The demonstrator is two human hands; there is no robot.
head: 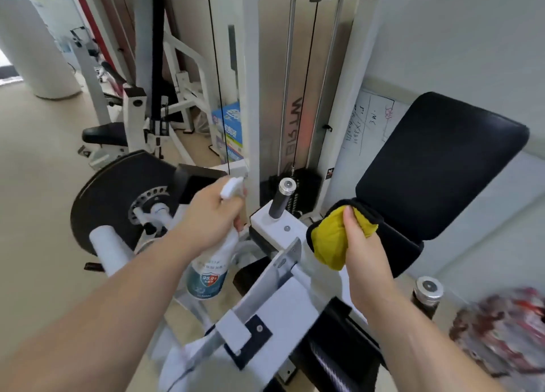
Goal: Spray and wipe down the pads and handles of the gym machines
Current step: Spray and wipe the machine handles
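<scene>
The black foam-grip handle [279,205] with chrome cap stands upright between the hands; the black vinyl back pad [442,167] is beside it. The left hand [212,214] grips a white trigger spray bottle [210,269]; the right hand [365,250] clutches a yellow cloth [330,244]. Risk: overspray may reach the weight stack [309,183] behind, wetting metal.

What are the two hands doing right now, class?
Left hand: grips the spray bottle at its neck.
Right hand: holds the bunched yellow cloth.
</scene>
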